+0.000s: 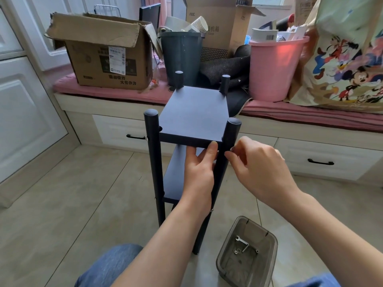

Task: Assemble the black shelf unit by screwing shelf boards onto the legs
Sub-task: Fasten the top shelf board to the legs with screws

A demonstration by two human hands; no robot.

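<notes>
1. Head view: black shelf unit (192,146) stands upright on the tiled floor (72,193), directly in front of the seated person and short of the drawer bench (310,129) that runs along the far edge of the floor.
2. Top shelf board (192,114) sits between four legs. A lower board (176,181) is already in place below it.
3. Left hand (200,168) holds the near edge of the top board, thumb under it, fingertips on the front face. It steadies the board level.
4. Right hand (259,168) is at the near-right leg (226,162), fingers curled, thumb and forefinger pinched together against the leg just below board height. Probably on a screw; the part itself is too small to make out.
5. Step in hand, my read: fastening the near-right corner of the top board to its leg.
6. A screw head shows on the near-left leg (152,162) at the same height, so that corner looks done.
7. Clear bin (247,253) on the floor near the right knee holds a small wrench (241,240) and a few loose bits of hardware.
8. Next move calls for: keep the board hole lined up with the leg hole, run the screw in by fingers until it bites, then likely take a tool from the bin for final tightening. Left hand should not let go before the thread catches.
</notes>
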